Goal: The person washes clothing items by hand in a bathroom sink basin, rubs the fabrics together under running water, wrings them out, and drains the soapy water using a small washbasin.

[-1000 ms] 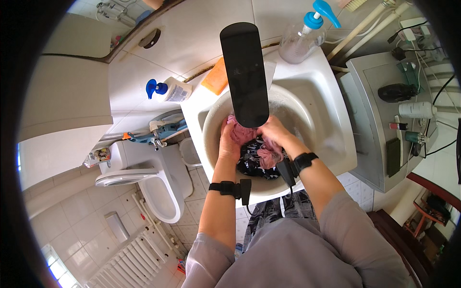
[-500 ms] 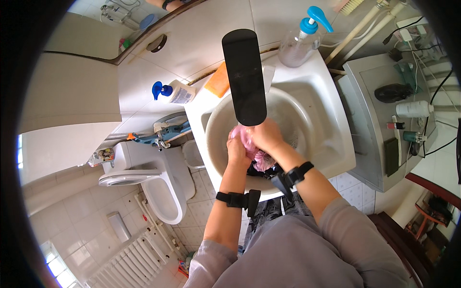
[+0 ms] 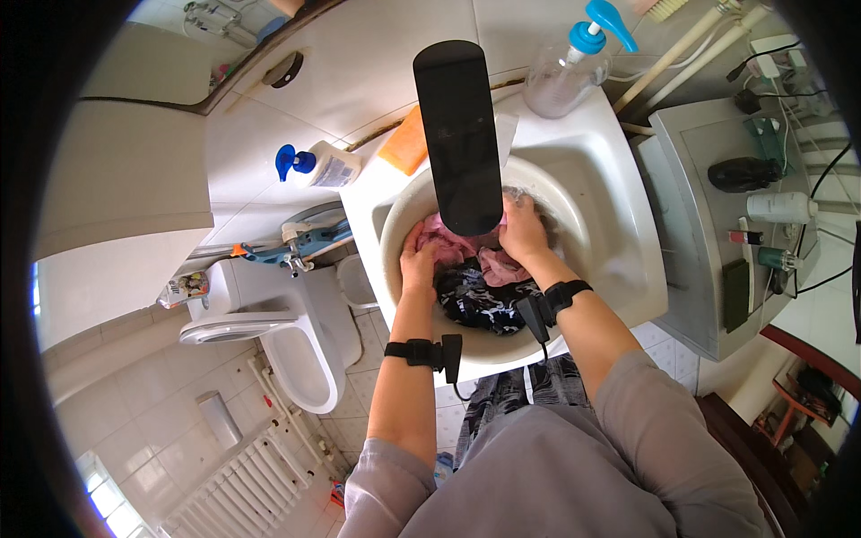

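A wet pink cloth [image 3: 453, 248] is spread between my two hands inside a round, pale basin [image 3: 395, 269] set in the white sink. My left hand [image 3: 418, 262] grips the cloth's left side, by the basin wall. On the right, my right hand [image 3: 524, 231] is bent around the cloth's other side; its fingertips are partly hidden by a long black rounded fixture [image 3: 459, 134] above the basin. Under the pink cloth lies a bunched black garment with a white pattern [image 3: 484, 300]. Water splashes beside my right fingers.
Along the sink's [image 3: 632, 224] back edge stand a white pump bottle with a blue head [image 3: 332, 169], an orange block [image 3: 405, 142] and a clear pump bottle [image 3: 560, 85]. A grey cabinet [image 3: 686, 170] with bottles and cables is at right. At left is a toilet [image 3: 305, 368].
My hands have moved apart, the left one leftward and the right one rightward and up. The pink cloth, bunched between them before, is spread out lower, and more of the black garment shows.
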Available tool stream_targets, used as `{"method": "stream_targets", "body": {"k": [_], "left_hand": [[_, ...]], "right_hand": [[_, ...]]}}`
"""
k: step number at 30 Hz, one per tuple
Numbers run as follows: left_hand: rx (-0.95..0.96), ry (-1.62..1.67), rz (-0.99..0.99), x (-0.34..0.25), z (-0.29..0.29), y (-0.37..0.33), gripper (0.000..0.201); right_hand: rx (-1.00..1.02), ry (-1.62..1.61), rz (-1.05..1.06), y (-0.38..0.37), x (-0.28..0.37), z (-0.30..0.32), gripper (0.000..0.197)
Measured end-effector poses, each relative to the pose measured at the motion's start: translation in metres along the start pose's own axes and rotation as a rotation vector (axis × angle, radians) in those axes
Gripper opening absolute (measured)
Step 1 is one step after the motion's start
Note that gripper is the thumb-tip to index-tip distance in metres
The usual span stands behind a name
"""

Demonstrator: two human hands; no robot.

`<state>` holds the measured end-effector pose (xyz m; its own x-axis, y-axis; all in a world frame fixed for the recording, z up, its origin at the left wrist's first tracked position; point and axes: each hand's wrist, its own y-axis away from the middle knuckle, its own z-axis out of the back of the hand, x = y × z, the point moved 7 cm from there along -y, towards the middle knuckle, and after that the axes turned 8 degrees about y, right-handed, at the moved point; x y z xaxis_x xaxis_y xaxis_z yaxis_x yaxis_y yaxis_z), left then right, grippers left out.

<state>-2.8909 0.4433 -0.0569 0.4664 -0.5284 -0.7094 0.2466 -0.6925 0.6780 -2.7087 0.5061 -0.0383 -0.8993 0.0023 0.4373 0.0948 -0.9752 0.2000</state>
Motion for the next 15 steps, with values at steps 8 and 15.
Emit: {"method": "stream_targets", "body": {"k": [8, 15], "left_hand": [[0.492, 0.754, 0.171, -0.018, -0.055, 0.032, 0.048], [-0.073, 0.753, 0.125, 0.009, -0.044, 0.043, 0.031]], "right_hand": [[0.537, -0.936, 0.319, 0.059, 0.112, 0.042, 0.025], [0.049, -0.272, 0.309, 0.045, 0.088, 0.051, 0.03]]}}
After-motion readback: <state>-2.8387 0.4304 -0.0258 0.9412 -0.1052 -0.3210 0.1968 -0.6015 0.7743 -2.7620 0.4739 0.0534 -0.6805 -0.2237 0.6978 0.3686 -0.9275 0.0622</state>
